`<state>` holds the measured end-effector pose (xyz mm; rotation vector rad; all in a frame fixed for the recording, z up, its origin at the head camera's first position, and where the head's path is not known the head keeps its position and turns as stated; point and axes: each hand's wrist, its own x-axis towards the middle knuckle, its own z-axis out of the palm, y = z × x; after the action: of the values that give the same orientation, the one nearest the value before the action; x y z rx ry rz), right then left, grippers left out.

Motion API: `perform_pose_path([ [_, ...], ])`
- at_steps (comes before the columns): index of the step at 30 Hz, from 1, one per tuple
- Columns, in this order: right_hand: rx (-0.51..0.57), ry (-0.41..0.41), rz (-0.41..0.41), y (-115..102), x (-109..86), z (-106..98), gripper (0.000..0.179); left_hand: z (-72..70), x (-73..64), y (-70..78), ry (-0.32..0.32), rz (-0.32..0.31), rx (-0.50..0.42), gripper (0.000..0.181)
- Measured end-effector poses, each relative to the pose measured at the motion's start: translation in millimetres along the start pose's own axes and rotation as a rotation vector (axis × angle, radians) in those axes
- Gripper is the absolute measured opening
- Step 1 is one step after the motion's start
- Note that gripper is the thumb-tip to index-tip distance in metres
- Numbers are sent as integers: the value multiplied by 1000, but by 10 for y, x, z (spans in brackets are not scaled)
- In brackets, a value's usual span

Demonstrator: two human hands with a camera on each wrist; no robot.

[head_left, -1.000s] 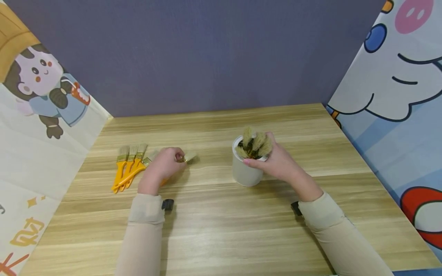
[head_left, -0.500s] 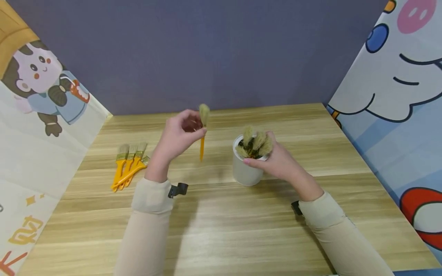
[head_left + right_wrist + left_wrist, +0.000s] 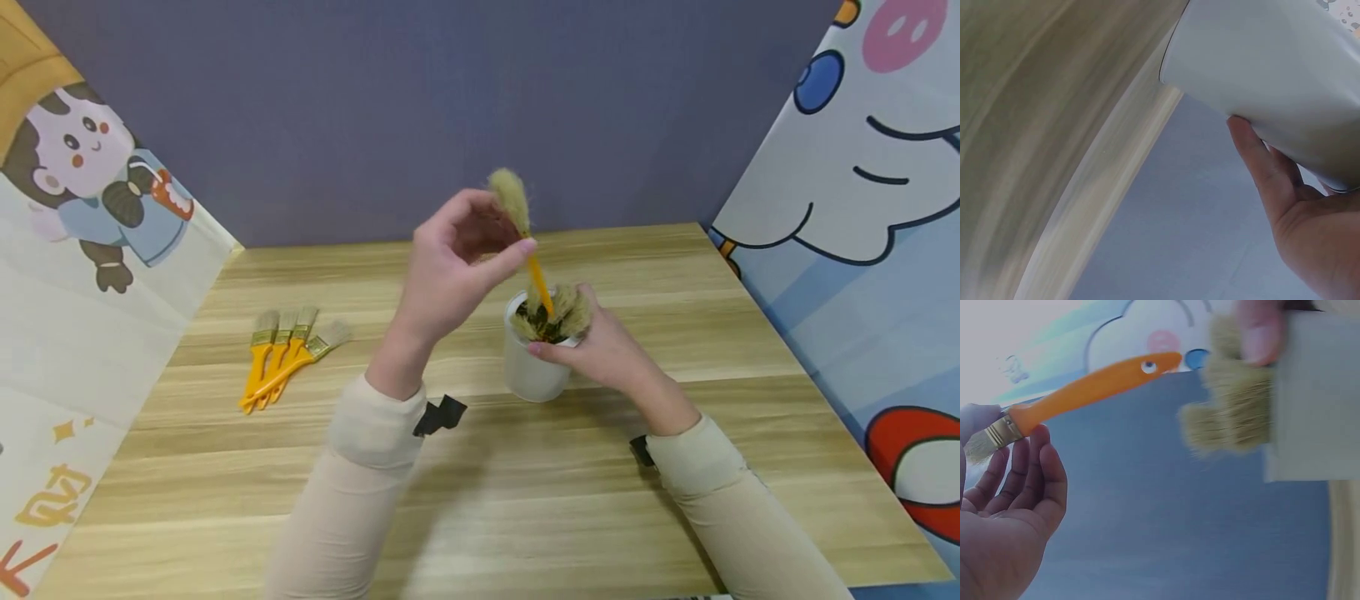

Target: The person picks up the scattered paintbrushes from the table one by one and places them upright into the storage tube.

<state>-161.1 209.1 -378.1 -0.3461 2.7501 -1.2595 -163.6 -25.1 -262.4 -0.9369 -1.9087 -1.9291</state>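
In the head view my left hand [image 3: 457, 267] pinches a paintbrush [image 3: 536, 271] near its metal band, bristles up, its orange handle slanting down over the opening of a white cylindrical holder [image 3: 534, 375]. The left wrist view shows the same brush's orange handle [image 3: 1097, 387] with a hole at its end, pointing toward the holder [image 3: 1319, 394]. My right hand [image 3: 611, 346] grips the holder near its rim, thumb at the front. Several brushes [image 3: 573, 317] stand inside, bristles up. From the right wrist, fingers [image 3: 1260, 162] press along the holder's smooth side [image 3: 1266, 69].
At the left of the wooden table [image 3: 600, 500], several orange-handled paintbrushes [image 3: 279, 362] lie in an overlapping pile, one crossing the others. A dark grey panel [image 3: 360, 125] stands behind the table, with cartoon-printed sheets [image 3: 862, 275] along both sides.
My left hand has lifted a paintbrush off the table, turned it bristles up, and carried it right to above the holder. My right hand has kept its grip on the holder.
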Motion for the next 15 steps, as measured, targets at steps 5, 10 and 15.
perform_pose_path([
  [5,-1,6,-4,15,2,21,99,109,-92,-244,-75,-44,103,30],
  [10,13,5,-30,38,6,36,93,175,-189,-424,-141,-102,201,26],
  [15,31,2,-71,45,11,27,83,213,-221,-487,-228,-61,436,26],
])
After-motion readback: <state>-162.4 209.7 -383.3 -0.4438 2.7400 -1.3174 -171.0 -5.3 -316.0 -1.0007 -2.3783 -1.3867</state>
